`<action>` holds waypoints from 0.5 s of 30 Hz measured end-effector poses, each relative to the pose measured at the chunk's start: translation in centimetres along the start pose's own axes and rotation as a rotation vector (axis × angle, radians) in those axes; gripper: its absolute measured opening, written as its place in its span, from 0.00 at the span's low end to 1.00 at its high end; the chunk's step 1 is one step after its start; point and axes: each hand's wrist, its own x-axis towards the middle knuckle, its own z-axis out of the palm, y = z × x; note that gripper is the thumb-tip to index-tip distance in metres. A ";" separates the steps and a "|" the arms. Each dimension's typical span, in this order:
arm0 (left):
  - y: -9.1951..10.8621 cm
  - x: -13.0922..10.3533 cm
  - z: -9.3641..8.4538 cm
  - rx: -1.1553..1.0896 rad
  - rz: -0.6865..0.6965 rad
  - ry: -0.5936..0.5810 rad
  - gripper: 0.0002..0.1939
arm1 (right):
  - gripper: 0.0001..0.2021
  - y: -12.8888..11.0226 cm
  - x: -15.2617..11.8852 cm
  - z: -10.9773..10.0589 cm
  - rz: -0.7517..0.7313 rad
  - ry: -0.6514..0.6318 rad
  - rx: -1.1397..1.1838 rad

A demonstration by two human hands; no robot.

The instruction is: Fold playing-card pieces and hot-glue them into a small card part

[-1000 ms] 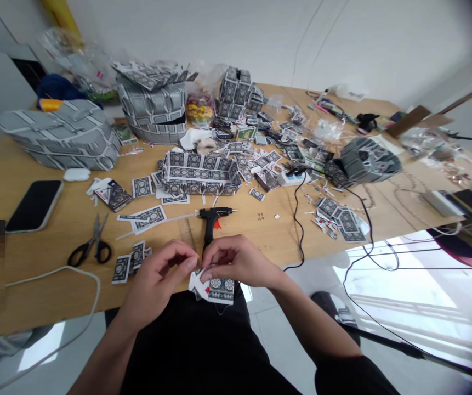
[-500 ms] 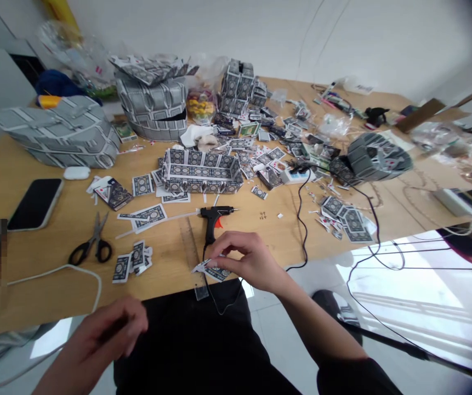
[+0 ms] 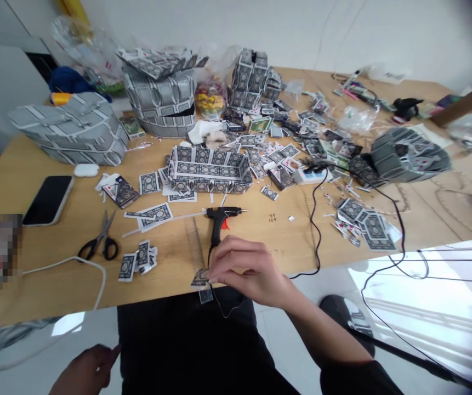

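My right hand (image 3: 242, 269) is at the table's front edge, its fingertips pinching a folded playing card piece (image 3: 200, 277). The card lies over the lower part of a clear ruler (image 3: 195, 236), whose end juts past the edge. Just above this hand lies a black glue gun (image 3: 218, 222) with an orange trigger and a glue stick in its back. My left hand (image 3: 87, 368) hangs below the table edge beside my leg, holding nothing visible, a finger stretched out. Left of the ruler are small card pieces (image 3: 127, 267) and scissors (image 3: 101, 241).
An open box made of cards (image 3: 211, 185) stands behind the glue gun. Woven card bags (image 3: 75, 129) and heaps of loose cards (image 3: 279, 153) fill the back. A phone (image 3: 49, 200) lies at left. A black cable (image 3: 313, 219) runs from the power strip (image 3: 307, 175) over the front edge.
My left hand has dropped down and left, away from the table edge. The card piece in my right hand has turned, showing its patterned back. The view has shifted slightly.
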 end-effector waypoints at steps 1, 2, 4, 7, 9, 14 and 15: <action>1.3 -0.2 -0.5 -0.035 0.106 0.060 0.25 | 0.02 0.1 0.0 0.2 0.036 0.017 0.018; 2.6 -0.5 -1.1 -0.057 0.184 0.115 0.20 | 0.01 0.1 0.0 0.4 0.076 0.037 0.035; 5.3 -1.2 -2.5 -0.116 0.319 0.138 0.16 | 0.03 0.2 0.0 0.7 0.153 0.066 0.064; 9.8 -3.0 -5.1 -0.143 0.558 0.128 0.19 | 0.06 0.3 0.0 1.3 0.241 0.034 0.102; 13.1 -4.0 -7.2 -0.156 0.801 0.352 0.17 | 0.07 0.4 -0.1 1.7 0.284 0.001 0.128; 20.2 -4.0 -10.6 -0.230 0.949 0.758 0.12 | 0.08 0.9 -0.5 2.6 0.386 -0.013 0.145; 21.2 -3.5 -10.8 -0.243 0.913 0.772 0.12 | 0.08 0.9 -0.6 2.6 0.404 -0.016 0.136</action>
